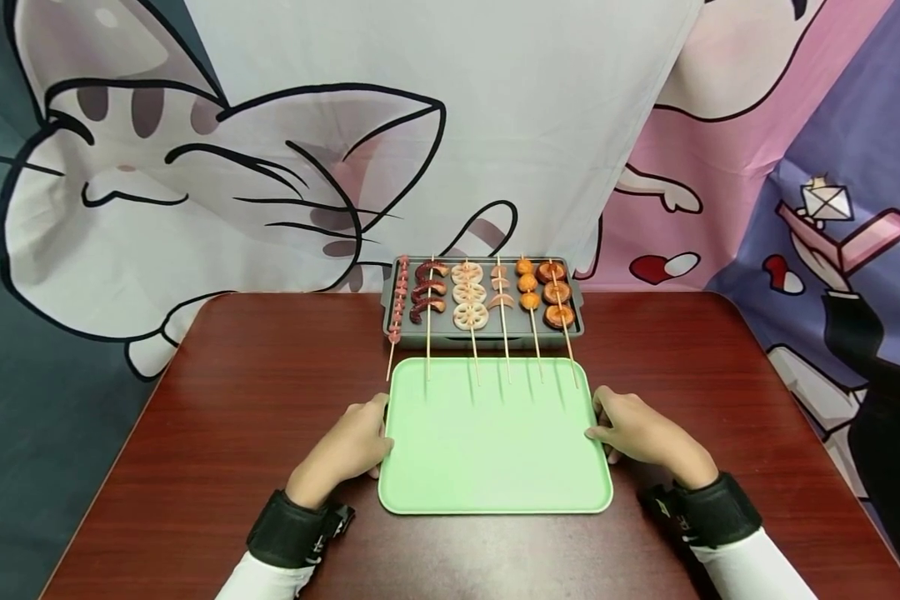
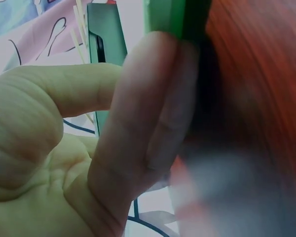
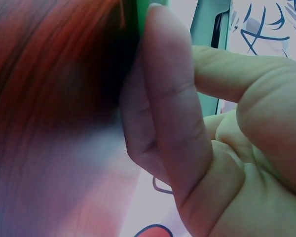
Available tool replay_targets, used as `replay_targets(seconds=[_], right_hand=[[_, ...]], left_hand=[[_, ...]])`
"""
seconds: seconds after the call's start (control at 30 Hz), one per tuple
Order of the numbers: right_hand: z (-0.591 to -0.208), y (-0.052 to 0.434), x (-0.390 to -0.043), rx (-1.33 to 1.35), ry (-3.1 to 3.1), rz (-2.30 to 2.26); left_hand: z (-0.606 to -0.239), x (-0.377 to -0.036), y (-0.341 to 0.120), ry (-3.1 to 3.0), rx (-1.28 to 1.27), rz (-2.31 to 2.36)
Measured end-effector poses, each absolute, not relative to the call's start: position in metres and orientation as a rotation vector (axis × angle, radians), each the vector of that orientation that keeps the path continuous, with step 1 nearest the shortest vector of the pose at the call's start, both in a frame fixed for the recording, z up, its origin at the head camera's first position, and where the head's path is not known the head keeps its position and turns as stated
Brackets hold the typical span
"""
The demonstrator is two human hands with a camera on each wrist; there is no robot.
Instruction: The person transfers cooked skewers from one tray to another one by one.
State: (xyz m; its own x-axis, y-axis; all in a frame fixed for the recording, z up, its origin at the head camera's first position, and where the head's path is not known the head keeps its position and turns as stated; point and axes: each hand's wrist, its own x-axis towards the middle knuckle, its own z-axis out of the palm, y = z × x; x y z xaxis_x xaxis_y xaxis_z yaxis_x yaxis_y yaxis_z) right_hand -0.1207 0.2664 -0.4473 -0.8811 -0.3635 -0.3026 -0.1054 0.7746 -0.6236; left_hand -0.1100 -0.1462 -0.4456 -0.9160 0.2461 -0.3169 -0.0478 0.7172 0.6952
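A light green rectangular tray [image 1: 495,450] is in the middle of the head view, in front of the grill. My left hand [image 1: 351,442] grips its left edge, the thumb at the rim and the fingers at the side and under it. On the opposite edge my right hand [image 1: 637,427] pinches the rim in the same way. Both wrist views show the fingers against a green edge, the left hand [image 2: 133,113] and the right hand [image 3: 172,98] close over the wood. Past the tray, a dark grey grill pan [image 1: 450,340] bears several skewers, including lotus root slices [image 1: 470,316] and mushroom caps [image 1: 558,317].
The brown wooden table [image 1: 270,358] extends to both sides of the tray. Skewer sticks [image 1: 507,358] reach out over the tray's far edge. A cartoon-printed cloth [image 1: 540,100] hangs behind the table.
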Motion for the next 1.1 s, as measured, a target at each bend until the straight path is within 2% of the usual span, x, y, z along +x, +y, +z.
replay_targets(seconds=[0.63, 1.1], right_hand=[[-0.447, 0.268, -0.123, -0.339, 2.573, -0.837], [-0.436, 0.281, -0.126, -0.544, 2.759, -0.835]], left_hand=[[-0.451, -0.111, -0.154, 2.509, 0.184, 1.105], [-0.454, -0.113, -0.155, 2.461, 0.162, 1.164]])
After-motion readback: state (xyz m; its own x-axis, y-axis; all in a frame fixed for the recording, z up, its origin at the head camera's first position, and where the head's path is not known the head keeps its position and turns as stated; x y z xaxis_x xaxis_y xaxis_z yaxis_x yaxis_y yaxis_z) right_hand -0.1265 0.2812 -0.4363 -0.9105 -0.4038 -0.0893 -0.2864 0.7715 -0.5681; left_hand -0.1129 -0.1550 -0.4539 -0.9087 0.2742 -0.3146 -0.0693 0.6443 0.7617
